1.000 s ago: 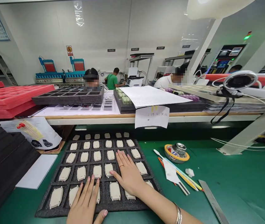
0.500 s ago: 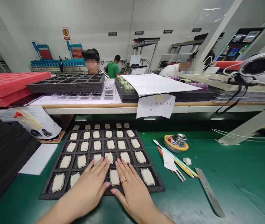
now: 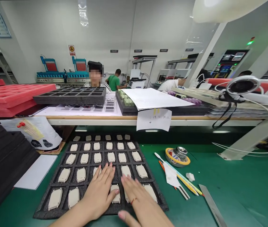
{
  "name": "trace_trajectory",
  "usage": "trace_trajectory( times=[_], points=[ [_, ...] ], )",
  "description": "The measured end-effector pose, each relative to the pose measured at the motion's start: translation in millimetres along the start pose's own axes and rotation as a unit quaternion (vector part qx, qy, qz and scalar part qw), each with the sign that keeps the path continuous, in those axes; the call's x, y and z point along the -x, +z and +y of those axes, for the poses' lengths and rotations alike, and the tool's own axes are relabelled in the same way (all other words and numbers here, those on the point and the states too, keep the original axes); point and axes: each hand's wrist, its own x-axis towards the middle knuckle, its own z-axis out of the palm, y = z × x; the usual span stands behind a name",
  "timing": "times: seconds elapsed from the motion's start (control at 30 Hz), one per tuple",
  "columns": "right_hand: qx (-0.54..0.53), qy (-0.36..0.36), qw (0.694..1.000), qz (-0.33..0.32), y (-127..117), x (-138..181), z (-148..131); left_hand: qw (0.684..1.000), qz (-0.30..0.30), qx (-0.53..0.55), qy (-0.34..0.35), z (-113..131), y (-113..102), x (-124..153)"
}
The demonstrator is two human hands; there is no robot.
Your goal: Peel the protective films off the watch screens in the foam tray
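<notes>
On the green table lies a black foam tray [image 3: 60, 197] divided into compartments, with several cream watch cases [image 3: 81, 174] set one to a compartment. My left hand [image 3: 99, 192] rests flat over the near middle of the tray, fingers stretched forward and thumb across a watch case. Over the near right part, my right hand [image 3: 139, 201] lies with its fingers extended; an orange ring is on one finger. Both hands hide some of the cases beneath them. Neither hand grips anything.
Right of the tray are tweezers [image 3: 184, 191], a white brush [image 3: 158, 156], a tape roll with a metal pot [image 3: 177, 156] and a metal blade [image 3: 212, 205]. Black foam trays [image 3: 3, 167] are stacked at left. A shelf [image 3: 105, 122] crosses the back; people sit beyond it.
The view has tilted up, so the tray sits lower in the picture. My right hand has shifted right and nearer, its thumb spreading away. My left hand stays over the tray.
</notes>
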Motion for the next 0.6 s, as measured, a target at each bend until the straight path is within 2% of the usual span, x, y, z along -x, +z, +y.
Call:
trace_trajectory(
  times=[0.1, 0.17, 0.27, 0.37, 0.5, 0.6],
  points=[
    [-0.051, 0.106, 0.993, -0.015, -24, -32, 2, 1.0, -0.011, -0.008, 0.005, 2, -2, 3],
    [-0.064, 0.13, 0.988, -0.049, -22, -48, 1, 1.0, -0.007, -0.018, 0.012, 5, -3, 7],
    [-0.074, 0.11, 0.988, -0.075, -2, -56, 0, 0.998, 0.016, -0.04, 0.041, 9, -6, 15],
    [-0.068, 0.089, 0.992, -0.063, 12, -51, -1, 0.995, 0.03, -0.069, 0.068, 12, -8, 22],
    [-0.042, 0.076, 0.995, -0.041, 15, -45, -1, 0.989, 0.05, -0.109, 0.09, 12, -7, 26],
    [-0.015, 0.062, 0.997, -0.04, 18, -43, 0, 0.979, 0.092, -0.148, 0.11, 10, 1, 27]
  ],
)
